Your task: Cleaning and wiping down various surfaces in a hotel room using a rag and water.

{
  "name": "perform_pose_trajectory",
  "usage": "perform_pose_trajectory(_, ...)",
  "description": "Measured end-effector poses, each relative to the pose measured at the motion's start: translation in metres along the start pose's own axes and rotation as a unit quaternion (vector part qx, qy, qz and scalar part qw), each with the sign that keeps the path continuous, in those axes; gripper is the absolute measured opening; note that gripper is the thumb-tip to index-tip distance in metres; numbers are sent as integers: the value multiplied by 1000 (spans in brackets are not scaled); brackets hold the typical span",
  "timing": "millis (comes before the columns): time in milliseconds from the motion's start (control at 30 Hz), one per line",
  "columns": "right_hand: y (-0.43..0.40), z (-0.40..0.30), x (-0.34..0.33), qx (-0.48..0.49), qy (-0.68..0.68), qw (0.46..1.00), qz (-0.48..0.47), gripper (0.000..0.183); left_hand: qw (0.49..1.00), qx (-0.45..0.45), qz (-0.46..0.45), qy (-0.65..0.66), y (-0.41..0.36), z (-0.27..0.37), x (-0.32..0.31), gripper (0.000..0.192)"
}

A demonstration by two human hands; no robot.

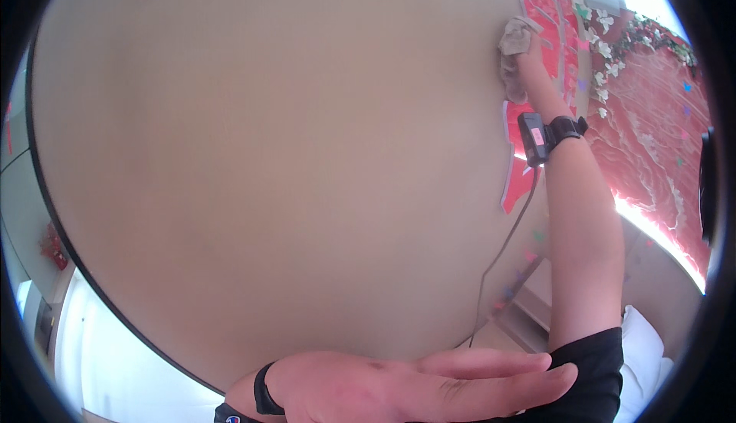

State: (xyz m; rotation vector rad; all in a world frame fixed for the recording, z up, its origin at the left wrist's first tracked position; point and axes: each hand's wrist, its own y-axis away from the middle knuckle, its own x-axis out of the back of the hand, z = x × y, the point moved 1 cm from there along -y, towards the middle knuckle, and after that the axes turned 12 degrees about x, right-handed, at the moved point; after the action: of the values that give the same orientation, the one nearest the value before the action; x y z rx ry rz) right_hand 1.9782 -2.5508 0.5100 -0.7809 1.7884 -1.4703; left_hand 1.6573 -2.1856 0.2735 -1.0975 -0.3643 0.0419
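Observation:
My right hand (533,41) is shut on a crumpled grey-white cloth (514,49) at the upper right. The cloth appears to lie against a broad beige panel (276,153), beside red cut-out decorations (549,26). My right arm stretches up from a black sleeve, and a small black device (535,138) is strapped to its wrist with a thin cord running down. Close to the camera, my left hand (368,388) shows at the bottom edge, a black band round its wrist. Its fingers extend rightward with a gap between two of them, and nothing is visible in it.
A thin black edge (43,176) bounds the panel on the left. White flowers (602,49) and small coloured butterflies hang along a red marbled surface (650,118) with a bright light strip below. A white pillow (641,337) lies at lower right; a red plant (56,250) stands far left.

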Motion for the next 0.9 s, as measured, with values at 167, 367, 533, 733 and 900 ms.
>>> perform_pose_trajectory(167, 8, -28, -13, -81, -50, 995, -29, 58, 994, -48, -28, -94, 9, 36, 9, 16)
perform_pose_trajectory(367, 27, -120, -73, 33, -24, 999, -9, 60, 969, 56, -31, -237, 19, 116, 15, 18)
perform_pose_trajectory(533, 63, -267, -168, 301, 158, 938, -63, 50, 924, 85, -84, -365, 19, 178, 5, 13)
perform_pose_trajectory(733, 167, -423, -239, 446, 13, 890, -92, 44, 900, 0, 139, -413, 54, 209, -38, 19)
perform_pose_trajectory(900, 300, -463, -257, 359, -14, 928, -95, 52, 846, -83, 217, -481, 90, 203, -44, 28)
